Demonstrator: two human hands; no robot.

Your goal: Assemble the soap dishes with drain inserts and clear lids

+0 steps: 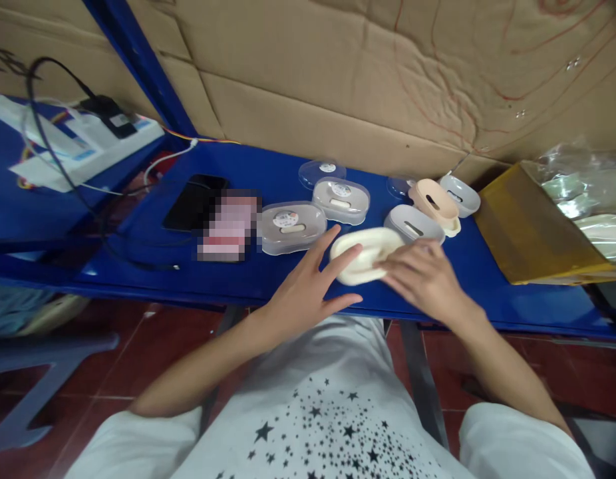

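Note:
A cream oval soap dish (pixel 360 253), slightly blurred, is in front of me near the table's front edge. My right hand (pixel 424 279) closes its fingers on the dish's right side. My left hand (pixel 308 283) is open with its fingers spread at the dish's left edge; whether it touches the dish I cannot tell. Just behind the right hand sits a grey slotted soap dish (pixel 412 225). To the left are two soap boxes under clear lids with round stickers, the nearer box (pixel 292 229) and the farther box (pixel 340 199).
A peach slotted dish (pixel 432 199) and a pale grey dish (pixel 462 195) stand at the back right. Clear lids (pixel 322 174) lie near the cardboard. An open carton (pixel 517 226) holds plastic-wrapped pieces. On the left are a black phone (pixel 195 199), cables and a power strip (pixel 96 156).

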